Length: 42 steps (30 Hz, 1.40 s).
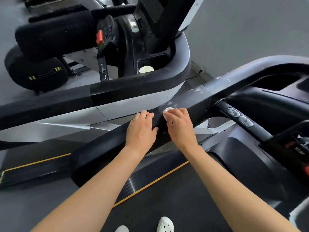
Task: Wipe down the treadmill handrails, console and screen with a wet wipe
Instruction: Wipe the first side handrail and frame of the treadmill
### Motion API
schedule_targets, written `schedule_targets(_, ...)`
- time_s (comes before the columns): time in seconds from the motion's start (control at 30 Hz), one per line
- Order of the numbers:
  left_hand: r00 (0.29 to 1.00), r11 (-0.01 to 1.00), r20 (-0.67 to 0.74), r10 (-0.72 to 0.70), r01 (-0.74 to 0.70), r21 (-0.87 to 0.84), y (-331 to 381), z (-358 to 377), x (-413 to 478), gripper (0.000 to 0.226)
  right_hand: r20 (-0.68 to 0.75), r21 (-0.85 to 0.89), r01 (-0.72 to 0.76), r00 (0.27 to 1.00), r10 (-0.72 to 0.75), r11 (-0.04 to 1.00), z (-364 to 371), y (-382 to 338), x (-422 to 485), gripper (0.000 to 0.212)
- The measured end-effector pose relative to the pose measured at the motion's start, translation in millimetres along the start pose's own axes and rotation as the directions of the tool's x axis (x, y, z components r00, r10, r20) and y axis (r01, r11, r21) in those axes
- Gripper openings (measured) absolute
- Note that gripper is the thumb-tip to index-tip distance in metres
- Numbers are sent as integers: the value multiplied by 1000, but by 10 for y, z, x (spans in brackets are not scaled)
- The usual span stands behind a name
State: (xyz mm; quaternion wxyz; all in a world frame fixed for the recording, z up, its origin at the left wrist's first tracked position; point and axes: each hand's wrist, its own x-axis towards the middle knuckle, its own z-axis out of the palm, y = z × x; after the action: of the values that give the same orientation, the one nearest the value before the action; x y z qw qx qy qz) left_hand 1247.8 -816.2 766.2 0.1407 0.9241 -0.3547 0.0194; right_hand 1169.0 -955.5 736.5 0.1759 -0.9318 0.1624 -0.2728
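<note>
1. Head view, left side of the treadmill: the black handrail (pixel 103 158) runs from its rounded near end at lower left up toward the console (pixel 275 97) at upper right.
2. The left hand (pixel 140 129) is wrapped over the handrail about midway along, fingers curled over the far edge and thumb on the near side. It looks like a steadying grip.
3. The right hand (pixel 181 127) sits just beside it, toward the console end, fingers bunched round the wet wipe (pixel 167 111). Only a white wad shows past the knuckles, pressed onto the top of the handrail.
4. Ahead of the wipe, whitish smears (pixel 198 90) mark the handrail up to the corner where it meets the console. Dust or drying streaks? Cannot tell from here.
5. Progress call: this reads as the handrail stage, with the wipe mid-rail. The near end behind the hands looks evenly dark, but the picture won't say whether it has been wiped.
6. Left to do, in my judgement: the stretch up to the corner, the inner bar with its two oval buttons (pixel 240 117), and the console with its STOP label (pixel 299 151). The screen and the other handrail are both out of shot.
7. Around it: the belt (pixel 158 206) underfoot and white shoes (pixel 165 224) at the bottom edge. Beyond is a neighbouring machine (pixel 142 84) with a cup (pixel 146 69) in its tray.
</note>
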Motion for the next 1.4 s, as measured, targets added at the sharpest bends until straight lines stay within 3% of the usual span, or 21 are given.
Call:
schedule_targets(0.17,999,997,21,-43,44,-63,8,-104,27,58,-30,11,-123,992,124,992,-120,67,135,20)
schedule_targets(0.27,998,993,33,-53,56,-100,-13,-150,43,57,40,4,27,999,-27,1000,-115,-77,35,19)
schedule_targets(0.4,997,990,55,-62,69,-124,-45,-208,72,57,188,-36,254,952,-243,967,-196,-7,64,25)
schedule_targets(0.47,996,988,62,-71,79,-136,-44,-222,81,57,175,-75,200,967,-184,977,-251,82,205,21)
schedule_targets(0.6,995,984,54,-79,86,-158,-32,-216,72,55,109,-71,-58,992,65,996,-228,99,380,19)
schedule_targets(0.67,995,982,54,-86,93,-163,-39,-204,76,54,116,-42,-32,993,37,999,-175,-22,346,18)
schedule_targets(0.77,994,978,61,-86,96,-185,-65,-186,88,54,215,-30,175,963,-165,984,-155,-155,239,17)
schedule_targets(0.83,994,974,63,-88,99,-204,-81,-179,100,55,274,-61,229,940,-205,971,-170,-98,306,22)
schedule_targets(1.03,994,958,86,-71,92,-271,-190,-151,167,54,216,-152,5,976,28,988,-130,84,553,21)
schedule_targets(1.1,989,934,124,-75,114,-340,-264,-185,231,51,230,-109,17,973,8,994,-94,-43,528,21)
schedule_targets(1.23,981,900,193,-20,102,-424,-415,-263,367,38,402,-83,175,906,-128,981,-68,-91,567,29)
schedule_targets(1.3,979,890,206,-4,98,-446,-472,-267,408,35,442,-125,158,893,-88,979,-98,10,698,38)
schedule_targets(1.4,974,866,227,18,98,-491,-551,-219,464,33,451,-222,22,889,82,975,-84,141,890,50)
